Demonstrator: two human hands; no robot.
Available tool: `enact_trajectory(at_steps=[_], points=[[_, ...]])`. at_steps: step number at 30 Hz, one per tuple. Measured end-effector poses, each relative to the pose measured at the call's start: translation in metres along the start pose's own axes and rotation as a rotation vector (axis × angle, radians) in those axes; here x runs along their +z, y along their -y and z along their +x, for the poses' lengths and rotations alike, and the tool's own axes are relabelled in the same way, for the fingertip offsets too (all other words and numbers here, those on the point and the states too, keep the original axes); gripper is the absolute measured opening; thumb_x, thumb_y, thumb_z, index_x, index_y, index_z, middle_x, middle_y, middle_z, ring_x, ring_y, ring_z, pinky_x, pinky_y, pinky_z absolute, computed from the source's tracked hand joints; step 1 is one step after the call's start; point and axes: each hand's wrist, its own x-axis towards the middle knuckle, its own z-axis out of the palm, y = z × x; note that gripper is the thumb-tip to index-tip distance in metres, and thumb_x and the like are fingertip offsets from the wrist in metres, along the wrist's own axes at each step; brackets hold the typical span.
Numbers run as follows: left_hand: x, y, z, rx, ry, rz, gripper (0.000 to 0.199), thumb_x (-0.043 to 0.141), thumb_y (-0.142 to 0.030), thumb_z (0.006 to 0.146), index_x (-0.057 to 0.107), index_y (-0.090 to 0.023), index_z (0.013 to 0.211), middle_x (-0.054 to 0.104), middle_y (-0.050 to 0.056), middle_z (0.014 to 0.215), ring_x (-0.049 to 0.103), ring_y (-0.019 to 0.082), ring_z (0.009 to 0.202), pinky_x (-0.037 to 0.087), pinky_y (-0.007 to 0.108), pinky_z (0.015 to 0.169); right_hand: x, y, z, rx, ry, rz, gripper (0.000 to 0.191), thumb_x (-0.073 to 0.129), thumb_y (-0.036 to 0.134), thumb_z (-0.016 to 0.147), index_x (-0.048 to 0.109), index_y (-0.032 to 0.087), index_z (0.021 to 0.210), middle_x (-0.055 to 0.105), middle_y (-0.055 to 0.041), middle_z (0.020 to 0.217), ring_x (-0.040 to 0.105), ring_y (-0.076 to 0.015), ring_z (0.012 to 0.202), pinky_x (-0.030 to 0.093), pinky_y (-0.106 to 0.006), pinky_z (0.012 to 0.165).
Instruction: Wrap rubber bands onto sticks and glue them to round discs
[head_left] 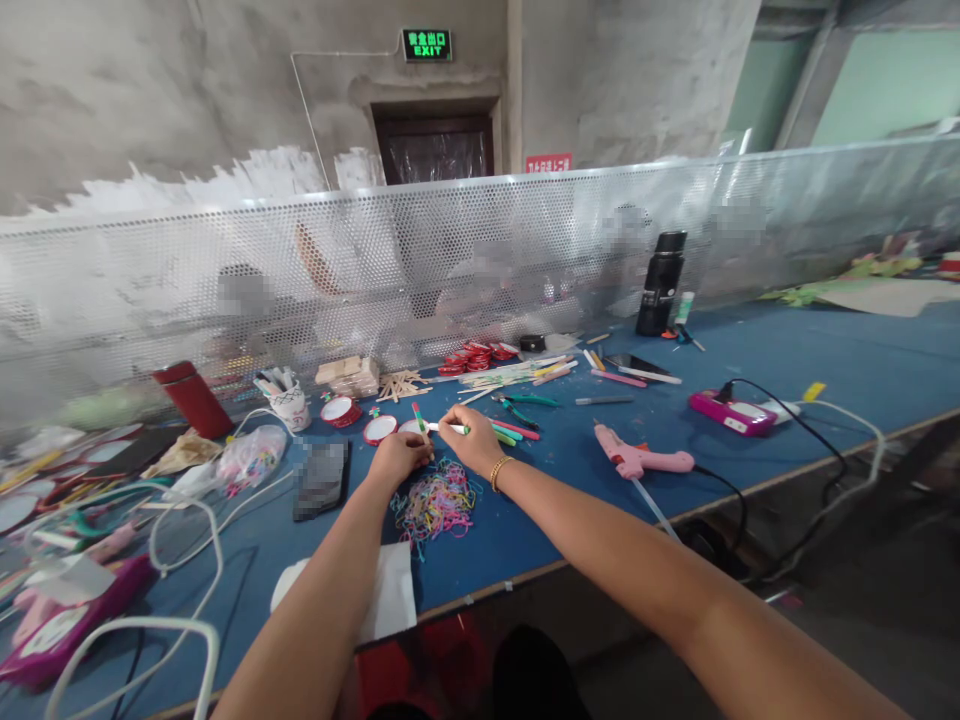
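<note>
On the blue table, my left hand (403, 457) pinches a thin stick (420, 418) that stands roughly upright, red and green near its top. My right hand (470, 440), with a gold bracelet at its wrist, grips a white marker (444, 428) with a green end, its other end pointing at the stick. Just below both hands lies a pile of colourful elastic bands (436, 502). Small round red-edged pieces (379, 429) with white faces sit left of the stick. Several coloured markers (517, 430) are beside my right hand.
A pink glue gun (641, 455) lies at right, near a purple power strip (731, 412) with cables. Behind are a black bottle (661, 285), pliers (525, 402) and wooden sticks (403, 386). At left are a phone (321, 480), a red bottle (193, 398) and a pen cup (291, 406).
</note>
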Motion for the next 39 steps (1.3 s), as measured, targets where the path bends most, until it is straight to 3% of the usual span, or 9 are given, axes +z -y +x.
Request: enact_trajectory(at_steps=[39], points=[[0.0003, 0.0010, 0.0016, -0.007, -0.005, -0.010, 0.015, 0.068, -0.030, 0.065, 0.064, -0.015, 0.065, 0.063, 0.001, 0.058, 0.054, 0.009, 0.052, 0.042, 0.018, 0.051, 0.0024, -0.0023, 0.0007, -0.008, 0.006, 0.001, 0.012, 0.050, 0.027, 0.080, 0.057, 0.022, 0.072, 0.063, 0.0007, 0.076, 0.056, -0.0158, 0.077, 0.042, -0.027, 0.075]])
